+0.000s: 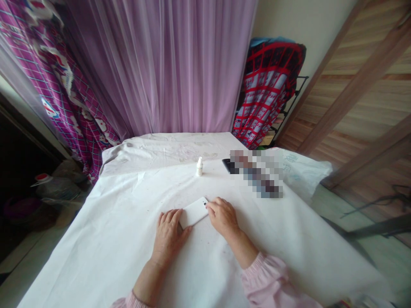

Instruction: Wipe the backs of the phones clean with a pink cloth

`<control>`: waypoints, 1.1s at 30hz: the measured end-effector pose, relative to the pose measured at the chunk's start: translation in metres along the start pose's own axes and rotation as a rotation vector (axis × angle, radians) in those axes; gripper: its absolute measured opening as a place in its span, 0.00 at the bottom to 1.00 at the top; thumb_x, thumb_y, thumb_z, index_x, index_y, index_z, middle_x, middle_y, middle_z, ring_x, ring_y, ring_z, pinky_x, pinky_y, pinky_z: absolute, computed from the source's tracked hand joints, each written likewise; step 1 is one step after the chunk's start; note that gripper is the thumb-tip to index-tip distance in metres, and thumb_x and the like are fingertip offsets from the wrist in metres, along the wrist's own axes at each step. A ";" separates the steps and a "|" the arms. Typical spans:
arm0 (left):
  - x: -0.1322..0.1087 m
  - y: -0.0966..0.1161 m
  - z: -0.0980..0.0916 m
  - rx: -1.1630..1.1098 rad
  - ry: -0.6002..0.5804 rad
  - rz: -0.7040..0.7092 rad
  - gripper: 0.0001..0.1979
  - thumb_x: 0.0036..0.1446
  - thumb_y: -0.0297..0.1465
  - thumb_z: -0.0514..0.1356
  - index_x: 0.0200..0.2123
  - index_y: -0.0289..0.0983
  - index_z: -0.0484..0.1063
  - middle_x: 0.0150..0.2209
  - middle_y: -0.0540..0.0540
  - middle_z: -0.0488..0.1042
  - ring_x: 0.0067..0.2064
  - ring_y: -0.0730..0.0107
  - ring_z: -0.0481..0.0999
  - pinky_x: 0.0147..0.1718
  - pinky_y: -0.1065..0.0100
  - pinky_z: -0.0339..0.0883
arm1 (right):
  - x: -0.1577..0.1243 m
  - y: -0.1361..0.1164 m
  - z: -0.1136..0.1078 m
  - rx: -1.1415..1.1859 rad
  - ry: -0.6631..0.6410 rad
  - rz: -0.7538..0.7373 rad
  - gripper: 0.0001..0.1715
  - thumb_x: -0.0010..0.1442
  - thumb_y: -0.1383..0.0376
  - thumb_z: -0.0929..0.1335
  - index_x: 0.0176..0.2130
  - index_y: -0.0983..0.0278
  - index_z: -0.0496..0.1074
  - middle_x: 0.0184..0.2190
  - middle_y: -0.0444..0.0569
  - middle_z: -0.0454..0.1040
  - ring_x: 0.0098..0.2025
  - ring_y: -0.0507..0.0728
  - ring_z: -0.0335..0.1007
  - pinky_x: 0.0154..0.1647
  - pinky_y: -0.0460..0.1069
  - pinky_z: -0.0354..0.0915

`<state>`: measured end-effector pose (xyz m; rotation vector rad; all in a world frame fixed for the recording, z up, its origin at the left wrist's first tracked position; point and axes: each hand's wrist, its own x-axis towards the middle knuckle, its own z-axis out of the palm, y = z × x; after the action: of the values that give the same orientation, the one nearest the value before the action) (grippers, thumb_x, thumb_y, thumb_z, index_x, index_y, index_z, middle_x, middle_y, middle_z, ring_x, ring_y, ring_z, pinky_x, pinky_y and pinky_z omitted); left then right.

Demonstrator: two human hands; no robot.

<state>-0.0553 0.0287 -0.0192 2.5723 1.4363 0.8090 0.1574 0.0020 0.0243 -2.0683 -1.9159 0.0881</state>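
A white smartphone (194,212) lies back side up on the white cloth, slanting upward to the right, with its small dark camera (204,203) near the far right end. My left hand (168,229) grips the phone's left end, thumb along the near edge and fingers at the far side. At the right end, my right hand (222,215) is closed, its thumb and fingertips pressed to the phone beside the camera. Beyond the phone stands a small white bottle (199,167), upright, touched by neither hand.
A white cloth (128,205) covers the table. Near the back right lie a black object (227,166) and a pixelated patch. A white plastic bag (302,169) rests at the right edge. Purple curtains (180,64) hang behind; a wooden door (359,85) stands right.
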 end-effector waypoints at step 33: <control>-0.001 -0.002 0.002 0.006 -0.002 -0.006 0.24 0.53 0.38 0.61 0.53 0.38 0.66 0.49 0.38 0.74 0.52 0.51 0.71 0.56 0.45 0.56 | 0.012 0.002 -0.005 -0.051 -0.027 0.004 0.15 0.64 0.65 0.62 0.37 0.56 0.78 0.37 0.47 0.75 0.40 0.54 0.68 0.41 0.47 0.56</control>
<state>-0.0562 0.0291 -0.0218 2.5710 1.4472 0.8030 0.1620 0.0131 0.0304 -2.1136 -1.9496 0.0697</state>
